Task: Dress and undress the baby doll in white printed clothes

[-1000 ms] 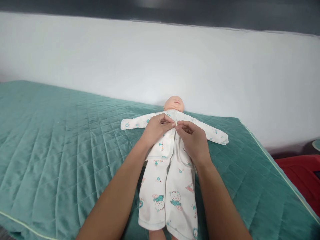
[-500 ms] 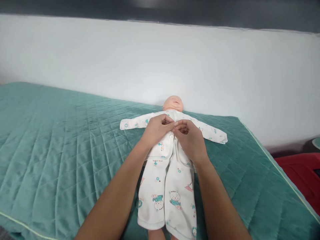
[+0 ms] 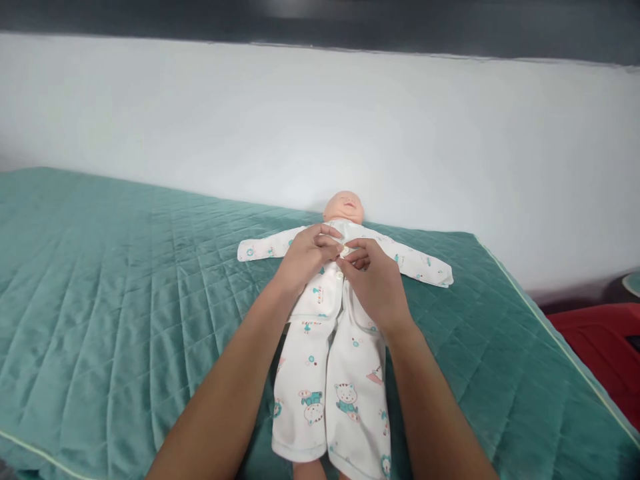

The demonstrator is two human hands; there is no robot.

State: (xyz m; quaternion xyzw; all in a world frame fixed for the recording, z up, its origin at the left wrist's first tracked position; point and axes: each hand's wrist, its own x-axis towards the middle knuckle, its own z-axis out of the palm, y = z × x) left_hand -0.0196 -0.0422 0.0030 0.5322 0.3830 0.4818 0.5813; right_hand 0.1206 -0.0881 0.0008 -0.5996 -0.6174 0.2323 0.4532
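Note:
A baby doll (image 3: 344,207) lies on its back, arms spread, dressed in a white printed shirt (image 3: 317,298) and matching trousers (image 3: 353,373). Over its chest, my left hand (image 3: 310,255) pinches the edge of the shirt front between thumb and fingers. Facing it, my right hand (image 3: 376,277) is closed at the fingertips on a pale button (image 3: 345,251) at the shirt's opening. Another button (image 3: 339,275) shows just below, on the front edge. My fingers partly cover the cloth around the upper button, so whether it sits through its hole I cannot tell.
A green quilted cover (image 3: 125,300) spreads under the doll, its piped edge running along the right. Behind the doll's head rises a white wall (image 3: 250,127) with a dark band on top. To the right, beyond the cover's edge, stands a red plastic object (image 3: 600,340).
My fingertips have parted slightly, and the upper button now shows between them. Both hands still work at the same spot on the chest. The view has shifted a little.

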